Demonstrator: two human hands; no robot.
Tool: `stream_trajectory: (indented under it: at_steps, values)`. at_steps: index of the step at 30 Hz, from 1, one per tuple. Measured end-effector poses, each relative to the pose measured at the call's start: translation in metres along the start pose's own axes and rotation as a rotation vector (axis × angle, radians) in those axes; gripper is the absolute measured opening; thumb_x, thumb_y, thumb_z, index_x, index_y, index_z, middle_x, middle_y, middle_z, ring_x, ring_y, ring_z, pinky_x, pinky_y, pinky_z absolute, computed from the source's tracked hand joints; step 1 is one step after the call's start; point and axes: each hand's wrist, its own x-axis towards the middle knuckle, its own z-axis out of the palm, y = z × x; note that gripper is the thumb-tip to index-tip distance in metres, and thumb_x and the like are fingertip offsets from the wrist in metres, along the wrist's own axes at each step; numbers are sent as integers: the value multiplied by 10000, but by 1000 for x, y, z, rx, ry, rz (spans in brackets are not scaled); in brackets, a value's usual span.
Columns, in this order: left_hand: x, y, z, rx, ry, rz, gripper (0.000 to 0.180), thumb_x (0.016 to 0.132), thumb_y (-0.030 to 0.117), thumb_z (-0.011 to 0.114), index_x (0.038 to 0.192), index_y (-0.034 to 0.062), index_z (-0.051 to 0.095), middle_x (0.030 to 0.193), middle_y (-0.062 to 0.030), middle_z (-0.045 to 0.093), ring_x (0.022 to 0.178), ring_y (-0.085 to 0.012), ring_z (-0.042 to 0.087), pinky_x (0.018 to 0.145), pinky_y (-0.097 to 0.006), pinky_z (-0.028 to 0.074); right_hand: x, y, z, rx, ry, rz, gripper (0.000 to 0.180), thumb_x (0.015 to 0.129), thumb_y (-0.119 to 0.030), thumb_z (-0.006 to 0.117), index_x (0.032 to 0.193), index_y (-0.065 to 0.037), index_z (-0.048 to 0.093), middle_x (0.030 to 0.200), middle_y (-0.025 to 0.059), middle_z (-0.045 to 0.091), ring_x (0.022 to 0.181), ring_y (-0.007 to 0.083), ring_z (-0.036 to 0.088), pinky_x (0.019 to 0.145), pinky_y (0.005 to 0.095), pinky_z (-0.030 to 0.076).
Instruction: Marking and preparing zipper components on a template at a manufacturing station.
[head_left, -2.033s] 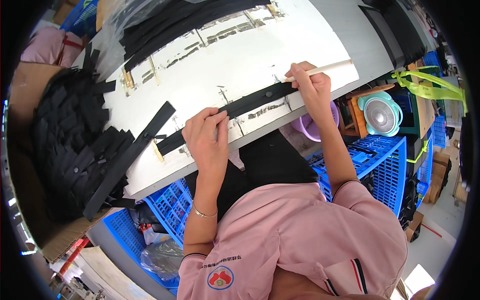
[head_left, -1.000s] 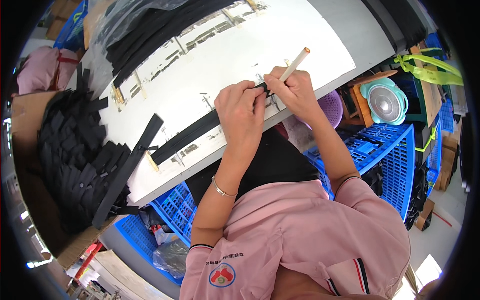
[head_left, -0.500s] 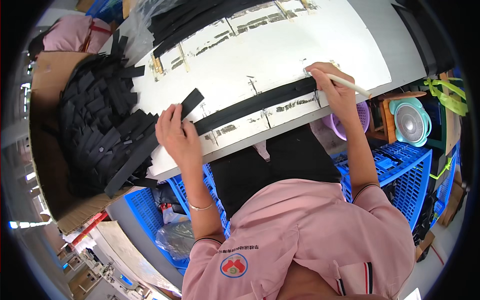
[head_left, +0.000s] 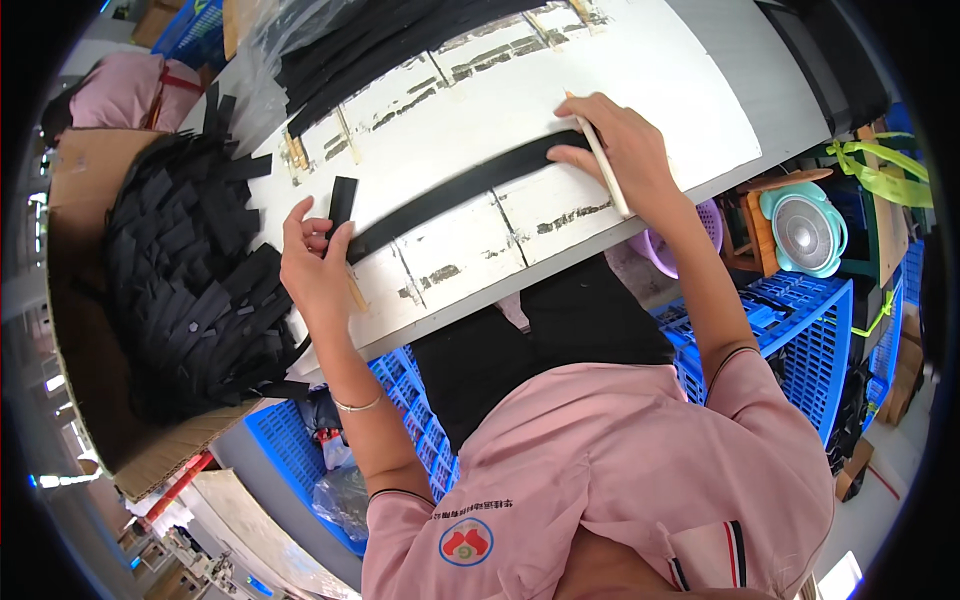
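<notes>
A long black strip (head_left: 465,187) stretches between my two hands over the white marked board (head_left: 690,100). My right hand (head_left: 632,150) grips a slim white pen (head_left: 606,165), with its thumb and fingertips at the strip's right end. My left hand (head_left: 318,268) is closed round another black strip (head_left: 342,200), whose short end sticks up past the fingers. The left thumb touches or nearly touches the long strip's left end; which one, I cannot tell. Dark tick lines and smudges show on the board below the long strip.
A cardboard box (head_left: 85,185) heaped with short black strips (head_left: 185,260) stands at the left. More long black strips (head_left: 370,60) lie at the board's far side beside clear plastic (head_left: 262,95). Blue crates (head_left: 815,330), a purple basket (head_left: 680,245) and a teal fan (head_left: 803,232) sit below the table's right side.
The long strip has shifted up and away from the board's near edge, uncovering tick lines. My right hand moved up and left, its pen now more upright. My left hand moved left.
</notes>
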Motion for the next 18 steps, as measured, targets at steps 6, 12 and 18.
stream_trajectory:
  at_steps: [6,12,18]
  values:
    - [14,-23,7,154,-24,171,475,835,138,823,1282,62,682,980,-59,687,829,-166,594,781,-307,504,36,24,14,-51,90,0,381,868,-369,792,1133,-138,648,953,31,666,753,256,655,753,378,515]
    - [9,-11,11,117,-6,27,430,859,178,797,1262,66,699,1071,-89,711,893,-218,624,823,-360,508,37,31,22,-96,245,-6,313,889,-284,786,1127,-135,647,897,43,654,706,270,651,702,384,524]
    - [3,-2,26,229,189,246,227,954,96,677,1166,54,747,994,-106,732,857,-208,653,797,-342,514,39,34,17,51,257,128,247,946,-228,730,1158,-119,665,875,65,709,698,270,678,645,367,539]
